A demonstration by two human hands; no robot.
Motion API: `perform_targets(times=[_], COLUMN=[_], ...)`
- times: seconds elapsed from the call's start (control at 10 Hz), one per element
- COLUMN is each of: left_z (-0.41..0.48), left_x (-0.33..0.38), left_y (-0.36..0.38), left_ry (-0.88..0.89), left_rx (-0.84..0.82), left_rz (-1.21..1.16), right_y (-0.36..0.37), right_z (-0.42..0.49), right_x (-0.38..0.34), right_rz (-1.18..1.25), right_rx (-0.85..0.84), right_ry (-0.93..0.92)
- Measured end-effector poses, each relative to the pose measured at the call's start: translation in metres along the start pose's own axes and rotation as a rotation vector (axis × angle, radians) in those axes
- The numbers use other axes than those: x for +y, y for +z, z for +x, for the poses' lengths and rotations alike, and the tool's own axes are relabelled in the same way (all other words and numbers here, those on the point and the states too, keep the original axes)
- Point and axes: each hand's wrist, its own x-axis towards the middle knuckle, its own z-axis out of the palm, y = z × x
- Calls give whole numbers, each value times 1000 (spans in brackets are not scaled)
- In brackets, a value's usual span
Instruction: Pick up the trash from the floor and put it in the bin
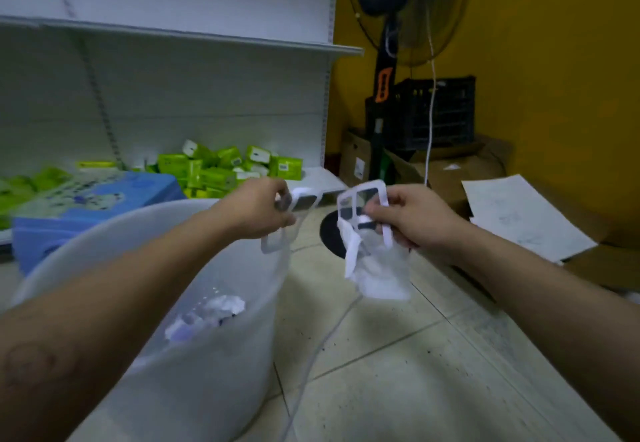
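Note:
A large white translucent bin (221,372) stands on the tiled floor at lower left, with crumpled white paper (207,313) lying inside it. My left hand (256,209) pinches a white plastic strap piece (277,237) right over the bin's far rim. To the right of the bin, my right hand (412,216) grips a white plastic frame (367,199) together with a crumpled white bag or wrapper (377,272) that hangs below it over the floor. Both pieces are blurred.
White shelving with green boxes (221,168) and a blue box (93,206) stands behind the bin. A black standing fan (384,112) with its round base, a black crate (436,112), cardboard boxes (450,171) and white paper sheets (519,216) crowd the right. A thin white cable (311,355) crosses the floor.

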Motion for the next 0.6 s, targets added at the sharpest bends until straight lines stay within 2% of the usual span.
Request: perform_targets(times=[0.1,0.2,0.3,0.4,0.5,0.6], left_z=[-11,-22,-35,-46,-50,-51], left_x=[-46,-89,-122,-145,-153,-159], left_y=[-28,-53,-65,-60,-50,-39], left_ry=[-89,-137,-217,-281,-297,-271], left_rx=[45,128,134,59,-9,-41], left_rz=[-15,-8,-39,-30,-8,6], right_y=[34,71,115,161,194,208], right_z=[25,47,64,71,70,71], right_x=[-43,-78,-103,-103,-91,-81], right_rz=[151,263,244,50,-94,-323], right_rx=[46,15,1,-59,-253,-207], right_ry=[-98,-154,-144,-71,119,63])
